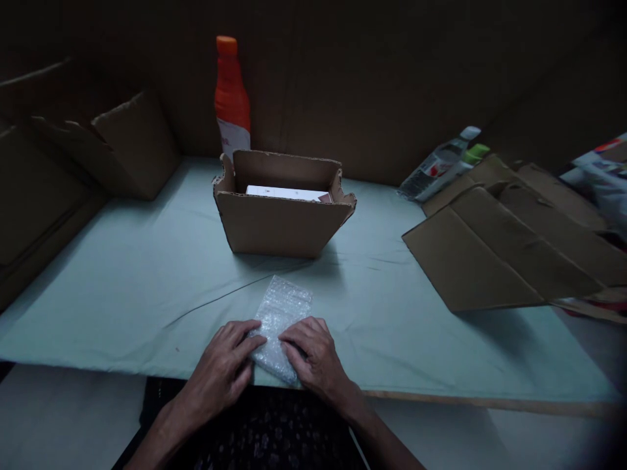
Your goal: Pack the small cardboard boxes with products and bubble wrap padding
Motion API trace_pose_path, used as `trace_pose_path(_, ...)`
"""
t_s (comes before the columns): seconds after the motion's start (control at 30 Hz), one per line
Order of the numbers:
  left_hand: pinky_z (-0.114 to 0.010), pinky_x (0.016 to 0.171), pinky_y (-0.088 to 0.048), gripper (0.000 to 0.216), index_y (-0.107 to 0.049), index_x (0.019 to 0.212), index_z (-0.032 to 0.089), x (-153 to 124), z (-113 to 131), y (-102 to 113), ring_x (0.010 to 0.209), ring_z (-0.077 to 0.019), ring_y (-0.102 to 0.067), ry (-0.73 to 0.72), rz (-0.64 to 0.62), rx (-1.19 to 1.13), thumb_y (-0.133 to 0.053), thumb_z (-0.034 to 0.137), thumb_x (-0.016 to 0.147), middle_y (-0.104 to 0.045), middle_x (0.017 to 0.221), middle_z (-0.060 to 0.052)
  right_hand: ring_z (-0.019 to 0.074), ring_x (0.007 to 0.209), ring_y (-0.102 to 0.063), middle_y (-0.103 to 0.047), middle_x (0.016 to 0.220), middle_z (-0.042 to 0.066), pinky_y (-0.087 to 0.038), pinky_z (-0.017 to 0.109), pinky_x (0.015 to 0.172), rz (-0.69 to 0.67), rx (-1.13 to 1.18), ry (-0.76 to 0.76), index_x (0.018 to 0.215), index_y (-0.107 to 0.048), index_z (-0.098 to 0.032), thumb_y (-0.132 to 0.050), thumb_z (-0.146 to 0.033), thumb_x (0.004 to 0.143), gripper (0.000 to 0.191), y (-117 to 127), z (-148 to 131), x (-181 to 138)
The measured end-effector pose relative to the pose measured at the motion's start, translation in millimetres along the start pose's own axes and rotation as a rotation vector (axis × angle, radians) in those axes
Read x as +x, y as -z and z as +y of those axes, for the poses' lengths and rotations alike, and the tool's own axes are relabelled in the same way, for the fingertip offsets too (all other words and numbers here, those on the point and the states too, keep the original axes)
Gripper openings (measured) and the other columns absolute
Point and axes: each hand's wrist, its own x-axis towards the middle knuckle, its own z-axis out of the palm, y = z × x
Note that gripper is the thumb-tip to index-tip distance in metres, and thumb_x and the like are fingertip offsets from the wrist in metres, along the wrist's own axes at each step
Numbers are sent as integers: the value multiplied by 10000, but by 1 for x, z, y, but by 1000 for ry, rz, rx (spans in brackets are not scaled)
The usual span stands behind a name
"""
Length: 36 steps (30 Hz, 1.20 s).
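A clear bubble wrap pouch (285, 301) lies at a slant on the table near its front edge. My left hand (228, 358) has curled fingers at the pouch's left side, the fingertips pressed on its edge. On the other side my right hand (313, 356) grips the pouch, thumb and fingers drawn together on its surface. Whether anything is inside the pouch cannot be made out. Behind it stands an open cardboard box (277, 225), and the top of a white item (287, 193) shows inside.
An orange bottle (232, 98) stands behind the box. To the right are a tilted cardboard piece (499, 248) and a leaning clear bottle (438, 166). More cardboard boxes (132, 147) stand at the left. Pale green cloth (147, 261) covers the table.
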Motion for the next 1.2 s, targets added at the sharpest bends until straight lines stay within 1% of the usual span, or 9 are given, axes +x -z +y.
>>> trace_pose_path(0.37, -456, 967, -505, 527, -531, 1267, 255, -1, 0, -1, 1184, -261, -535, -2, -4, -3, -506, -4, 808, -560, 1357, -95, 177, 821, -598, -737, 847, 0, -389, 357, 786, 20, 10, 2, 916, -692, -220, -589, -126, 901, 140, 0, 0, 2)
trace_pose_path(0.57, -435, 928, -504, 438, -563, 1212, 226, -2, 1, -7, 1130, -262, -562, -26, 94, 23, -501, 23, 829, -597, 1298, -111, 181, 833, -593, -745, 866, 4, -380, 356, 793, 26, 17, 7, 919, -693, -217, -597, -120, 898, 139, -1, -1, 2)
trace_pose_path(0.7, -436, 912, -506, 437, -573, 1206, 221, -4, 1, -11, 1116, -262, -573, -33, 134, 33, -507, 22, 822, -613, 1283, -108, 183, 817, -587, -742, 861, 4, -367, 353, 769, 22, -9, 18, 911, -688, -216, -609, -111, 895, 133, -3, -1, 1)
trace_pose_path(1.0, -448, 916, -502, 441, -568, 1202, 227, -6, -1, -14, 1110, -256, -576, -26, 156, 18, -524, 13, 819, -621, 1273, -94, 187, 817, -594, -727, 853, 4, -366, 353, 776, 34, -18, 30, 918, -677, -219, -620, -116, 900, 119, -4, 0, 0)
trace_pose_path(1.2, -431, 898, -501, 330, -573, 1139, 215, -5, -1, -12, 1089, -249, -582, -37, 152, 5, -517, 37, 867, -637, 1237, -95, 191, 824, -594, -732, 860, 7, -369, 357, 782, 20, -21, 29, 919, -676, -222, -609, -126, 910, 117, -4, 1, 0)
